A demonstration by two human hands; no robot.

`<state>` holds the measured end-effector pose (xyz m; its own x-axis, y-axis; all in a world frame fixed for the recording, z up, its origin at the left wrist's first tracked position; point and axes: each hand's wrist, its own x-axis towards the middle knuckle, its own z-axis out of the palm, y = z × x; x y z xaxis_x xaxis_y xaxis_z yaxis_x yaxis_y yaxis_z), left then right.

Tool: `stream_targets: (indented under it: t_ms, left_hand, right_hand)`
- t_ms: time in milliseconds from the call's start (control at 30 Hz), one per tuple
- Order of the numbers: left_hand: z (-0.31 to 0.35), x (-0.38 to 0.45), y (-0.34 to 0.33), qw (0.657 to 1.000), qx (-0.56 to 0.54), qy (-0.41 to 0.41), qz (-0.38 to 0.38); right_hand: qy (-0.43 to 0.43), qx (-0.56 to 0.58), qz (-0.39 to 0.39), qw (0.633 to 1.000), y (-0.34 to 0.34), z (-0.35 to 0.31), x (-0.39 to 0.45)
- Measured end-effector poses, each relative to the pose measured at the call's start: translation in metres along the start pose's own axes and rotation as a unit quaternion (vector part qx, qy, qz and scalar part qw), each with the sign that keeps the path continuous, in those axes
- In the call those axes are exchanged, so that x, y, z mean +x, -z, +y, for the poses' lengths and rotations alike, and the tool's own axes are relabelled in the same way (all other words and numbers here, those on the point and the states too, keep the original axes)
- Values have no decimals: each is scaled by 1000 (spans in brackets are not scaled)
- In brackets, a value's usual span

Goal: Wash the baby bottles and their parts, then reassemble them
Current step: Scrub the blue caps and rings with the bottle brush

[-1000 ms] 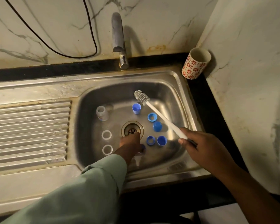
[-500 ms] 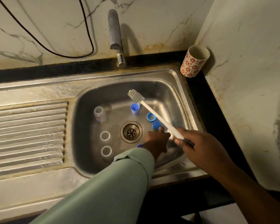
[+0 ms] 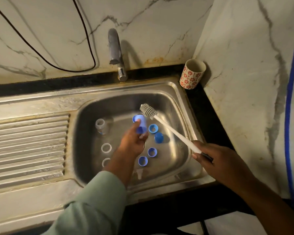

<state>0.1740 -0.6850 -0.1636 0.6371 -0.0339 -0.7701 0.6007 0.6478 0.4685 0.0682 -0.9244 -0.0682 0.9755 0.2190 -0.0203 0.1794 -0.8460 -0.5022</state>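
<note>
My left hand (image 3: 133,143) holds a blue bottle cap (image 3: 139,123) lifted above the middle of the steel sink (image 3: 178,106), its open end facing up and left. My right hand (image 3: 217,160) grips the white handle of a bottle brush (image 3: 168,128), whose grey bristle head hangs just right of the held cap. On the sink floor lie several blue caps and collars (image 3: 153,128), two white rings (image 3: 106,148), a small clear bottle (image 3: 101,126) standing at the left, and a clear nipple (image 3: 139,173) near the front wall.
A tap (image 3: 115,48) stands at the back over the basin. A red-flowered cup (image 3: 192,73) sits on the black counter at the back right corner. A ribbed draining board (image 3: 27,146) lies to the left. A black cable hangs on the marble wall.
My left hand moved from the front of the basin to the blue parts on the right, picked up a blue cap and lifted it toward the brush head. The brush stayed almost still.
</note>
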Motion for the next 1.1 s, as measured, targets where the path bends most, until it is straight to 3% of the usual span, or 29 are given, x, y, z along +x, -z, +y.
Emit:
stream_targets:
  t_ms: [67,133,233,400,533,633,733,833,900,967,1100]
  left_hand:
    - [29,-18,9,994,-110,-10,-6]
    - [48,-30,17,989,-140,-49,-5]
    - [65,-51,23,989,-111,-95,-3]
    - [77,-76,31,984,-81,-157,14]
    - [91,-85,42,975,-73,-204,49]
    - [92,-93,44,975,-28,-217,25]
    - [90,-98,39,969,29,-245,-12]
    - [95,-97,40,962,50,-265,-37]
    - [94,-97,48,964,46,-255,-50]
    - [90,-99,55,970,11,-230,-75]
    - [89,-98,60,968,13,-222,-115]
  right_hand:
    - [39,-33,-12,999,8,-4,-1]
    - [81,-88,-22,992,17,-13,0]
    - [113,-160,5,981,23,-28,4]
    - [94,-260,23,961,24,-61,23]
    - [140,-228,62,962,22,-72,25]
    - [173,-253,66,950,17,-77,28]
    - [100,-303,47,947,5,-90,35]
    - [3,-149,-23,988,-14,-105,25]
    - [7,-38,-67,997,-7,-108,20]
    - [-9,30,-61,998,10,-103,26]
    - [-60,64,-60,994,6,-110,27]
